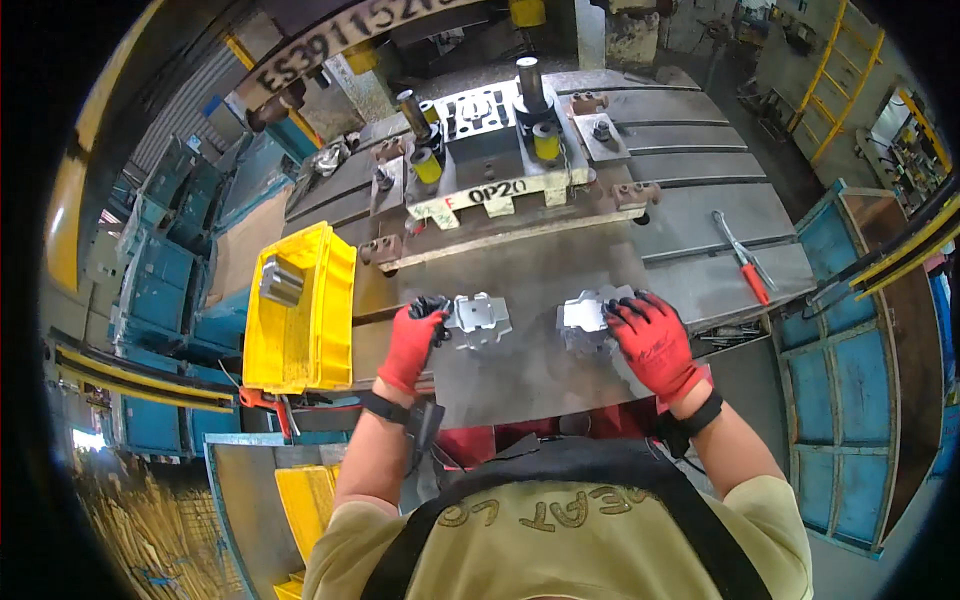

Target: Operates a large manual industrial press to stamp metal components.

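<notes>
Red work gloves with black fingertips cover both of my hands. At the near edge of the press bed, my left hand point(412, 342) pinches the left edge of a bent sheet-metal part point(480, 316). To its right, my right hand point(652, 343) has its fingers curled onto the right side of another shiny sheet-metal piece point(583, 316). More metal seems to lie beneath that piece, though its edges are hard to separate. Beyond both hands stands a die set point(490, 170) with upright guide posts and yellow collars.
Left of my hands, a yellow crate point(335, 330) holds a few metal parts point(282, 281). A red-handled tool point(752, 283) lies on the slotted press bed point(715, 205) at the right. Blue metal bins point(835, 370) flank the press, and its upper part point(345, 45) overhangs the die.
</notes>
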### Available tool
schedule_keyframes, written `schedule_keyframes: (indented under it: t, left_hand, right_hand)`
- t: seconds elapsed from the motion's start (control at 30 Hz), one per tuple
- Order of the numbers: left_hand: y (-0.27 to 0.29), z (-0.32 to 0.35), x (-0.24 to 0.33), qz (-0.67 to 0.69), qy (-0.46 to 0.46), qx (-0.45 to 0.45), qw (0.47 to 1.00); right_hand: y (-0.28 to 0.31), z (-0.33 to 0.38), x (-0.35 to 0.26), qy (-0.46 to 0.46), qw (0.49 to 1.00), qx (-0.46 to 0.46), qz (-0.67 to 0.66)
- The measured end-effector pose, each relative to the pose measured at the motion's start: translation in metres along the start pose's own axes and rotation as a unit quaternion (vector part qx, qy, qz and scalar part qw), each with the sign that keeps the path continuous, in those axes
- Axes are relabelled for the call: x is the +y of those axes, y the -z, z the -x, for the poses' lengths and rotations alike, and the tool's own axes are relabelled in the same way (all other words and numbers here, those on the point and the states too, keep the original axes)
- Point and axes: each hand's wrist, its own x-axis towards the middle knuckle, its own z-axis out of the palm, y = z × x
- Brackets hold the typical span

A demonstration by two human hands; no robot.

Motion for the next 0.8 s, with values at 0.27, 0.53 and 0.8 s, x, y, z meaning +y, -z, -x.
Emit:
schedule_keyframes:
  t: [0.27, 0.53, 0.8]
  left_hand:
    - [-0.021, 0.003, -0.056, -0.308, -0.102, 0.135, 0.936]
    - [-0.034, 0.009, -0.033, -0.537, -0.228, 0.119, 0.804]
    - [-0.03, 0.008, -0.042, -0.516, -0.186, 0.051, 0.835]
  right_hand:
    - [0.003, 0.002, 0.01, -0.008, 0.999, -0.032, -0.022]
    - [0.009, -0.012, 0.026, -0.053, 0.991, -0.078, -0.095]
    - [0.024, -0.055, 0.032, -0.02, 0.996, -0.011, -0.086]
